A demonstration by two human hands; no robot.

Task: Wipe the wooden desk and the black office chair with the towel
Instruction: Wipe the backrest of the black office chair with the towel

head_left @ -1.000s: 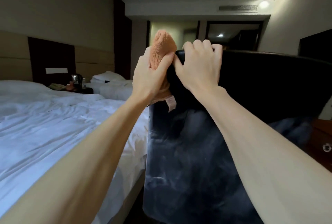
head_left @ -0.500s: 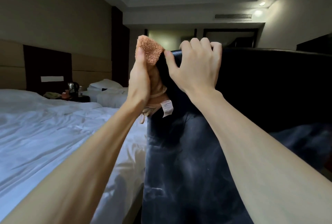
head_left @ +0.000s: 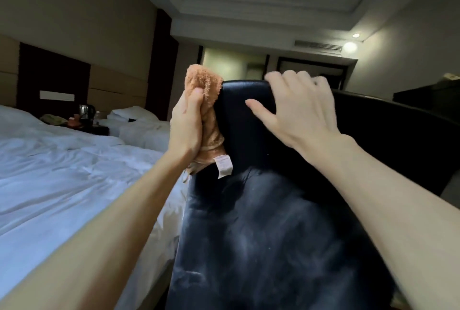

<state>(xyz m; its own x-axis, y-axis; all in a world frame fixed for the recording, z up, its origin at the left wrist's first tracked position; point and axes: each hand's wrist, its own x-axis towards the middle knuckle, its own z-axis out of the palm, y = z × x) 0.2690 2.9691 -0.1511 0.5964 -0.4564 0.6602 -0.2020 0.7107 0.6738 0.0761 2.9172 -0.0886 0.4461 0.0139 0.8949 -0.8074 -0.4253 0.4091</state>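
The black office chair (head_left: 261, 222) fills the lower middle, its shiny backrest facing me. My left hand (head_left: 185, 127) holds the orange towel (head_left: 202, 85) against the left edge of the backrest near the top; a white label hangs from the towel's lower end. My right hand (head_left: 298, 110) grips the top edge of the backrest, fingers curled over it and thumb spread on the near face. The wooden desk is not clearly in view.
A bed with white sheets (head_left: 62, 185) lies close on the left, touching the chair's side. A second bed (head_left: 139, 120) and a nightstand with a kettle (head_left: 86, 110) stand behind. Dark furniture (head_left: 428, 95) sits at the far right.
My right hand slid rightward along the chair's top edge, away from the towel. My left hand stays with the towel at the left edge. The view tilted upward.
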